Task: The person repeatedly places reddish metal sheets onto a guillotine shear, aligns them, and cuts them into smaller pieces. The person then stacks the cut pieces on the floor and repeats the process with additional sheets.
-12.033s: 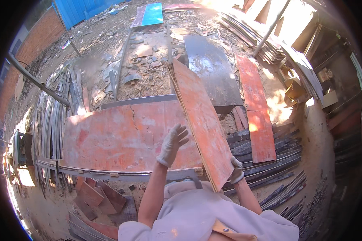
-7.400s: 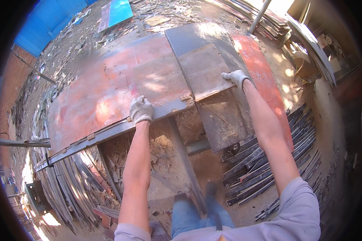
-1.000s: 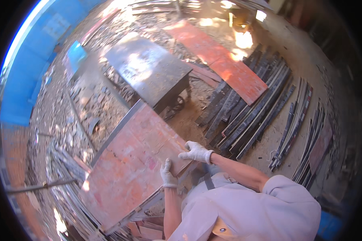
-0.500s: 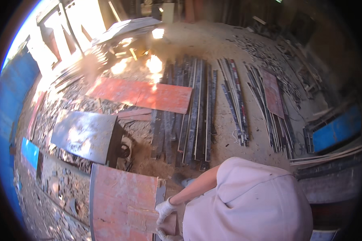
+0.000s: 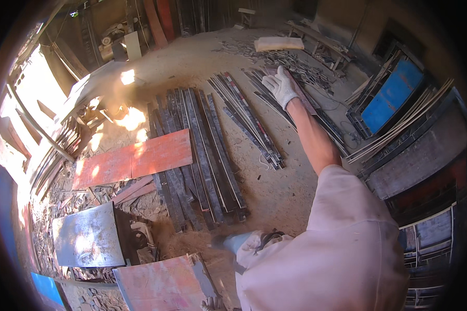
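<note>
Release seems our step, right hand [image 5: 280, 87] spread, apart from the pale panel [image 5: 279, 44], left hand [image 5: 210, 303] unclear in grip; next likely calls for the faded red board [image 5: 161, 284].

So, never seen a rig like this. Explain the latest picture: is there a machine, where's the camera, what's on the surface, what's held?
No machine: just a person's two gloved hands. The view is from a wide fisheye camera on their head, left of a pair, so straight edges bend near the rim.

The right hand is stretched out, open, with nothing visible in its grip. A pale piece shows beyond it, apart from the hand; whether it's airborne or resting, I can't tell. Only part of the left hand shows, by the edge of a reddish board; its grip is unclear.

On the ground lie long dark strips; an orange-red board lies partly over them.
</note>
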A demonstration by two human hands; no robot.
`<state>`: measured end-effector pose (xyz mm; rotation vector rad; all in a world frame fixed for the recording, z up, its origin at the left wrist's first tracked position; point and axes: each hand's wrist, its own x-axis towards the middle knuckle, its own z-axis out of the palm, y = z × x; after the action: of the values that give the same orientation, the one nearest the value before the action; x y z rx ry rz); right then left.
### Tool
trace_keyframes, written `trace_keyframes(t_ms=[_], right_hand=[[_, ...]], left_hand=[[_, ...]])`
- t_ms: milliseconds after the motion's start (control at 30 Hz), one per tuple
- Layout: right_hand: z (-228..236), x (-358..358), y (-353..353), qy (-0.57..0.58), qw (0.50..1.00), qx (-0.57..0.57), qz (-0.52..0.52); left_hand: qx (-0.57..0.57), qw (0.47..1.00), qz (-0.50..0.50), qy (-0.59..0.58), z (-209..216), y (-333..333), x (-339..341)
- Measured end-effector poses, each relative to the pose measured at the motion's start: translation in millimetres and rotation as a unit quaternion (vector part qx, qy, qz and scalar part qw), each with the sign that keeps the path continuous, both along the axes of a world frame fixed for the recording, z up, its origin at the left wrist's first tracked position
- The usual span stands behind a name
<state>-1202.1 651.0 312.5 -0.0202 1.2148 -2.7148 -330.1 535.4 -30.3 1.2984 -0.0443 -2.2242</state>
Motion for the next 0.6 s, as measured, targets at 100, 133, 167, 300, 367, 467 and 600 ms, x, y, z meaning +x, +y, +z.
trace_keyframes(t_ms=[100, 133, 167, 300, 367, 467, 600], right_hand=[[-47.8, 31.1, -52.9, 0.087, 0.983, 0.116, 0.115], [-70.1, 67.5, -82.3, 0.069, 0.962, 0.222, 0.141], [-103.6, 98.9, -87.1, 0.058, 0.947, 0.245, 0.198], [-248.7, 240.9, -189.6, -0.079, 0.844, 0.35, 0.398], [-307.3, 316.3, -243.7, -0.089, 0.768, 0.353, 0.527], [-385.8, 430.9, -320.5, 0.303, 0.558, 0.418, 0.65], [-361.3, 536.5, -363.8, 0.371, 0.36, 0.478, 0.71]], left_hand=[[-0.16, 0.983, 0.094, 0.011, 51.3, 4.0, -52.2], [-0.153, 0.976, 0.108, -0.115, 37.8, 9.7, -46.4], [-0.129, 0.959, 0.098, -0.234, 54.9, 14.5, -58.6], [-0.179, 0.948, 0.117, -0.233, 89.3, 10.1, -79.8], [-0.15, 0.94, 0.162, -0.261, 100.4, 36.0, -73.2], [-0.096, 0.91, 0.291, -0.279, 96.1, 88.6, -66.6], [-0.04, 0.838, 0.437, -0.323, 97.1, 152.6, -93.9]])
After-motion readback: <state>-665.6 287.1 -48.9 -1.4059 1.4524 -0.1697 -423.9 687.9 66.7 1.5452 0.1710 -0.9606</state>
